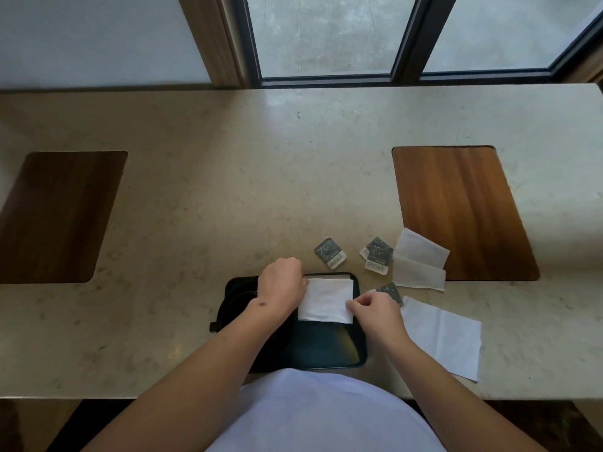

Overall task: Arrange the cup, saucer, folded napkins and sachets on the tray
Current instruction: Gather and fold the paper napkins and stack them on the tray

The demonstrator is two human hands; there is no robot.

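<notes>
at far left a dark wood inset (pixel 55 216) sits in the stone counter (pixel 228 177), unused. the black tray (pixel 329 347) lies at the near edge, in front of the person. under the left forearm, on the tray's left half, a dark round shape shows that may be the saucer or cup; too hidden to tell.

the left hand (pixel 282 290) is curled on the left edge of a folded napkin (pixel 326 300), which lies on the tray's far right part. whether it pinches or just presses the edge, i cannot tell. the right hand (pixel 372 308) pinches the napkin's near right corner with its fingertips.

the step looks like squaring this napkin. to do it well, hold the left edge down, draw the corner so the sides run parallel to the tray rim, and press the fold flat before letting go.

beyond the tray, sachets (pixel 330 253) lie on the counter, with more at (pixel 377 256) and one just beside the right hand. further right, two loose napkins (pixel 419 261) and a flat sheet (pixel 447 337) wait, partly over the right wood inset (pixel 460 207).
</notes>
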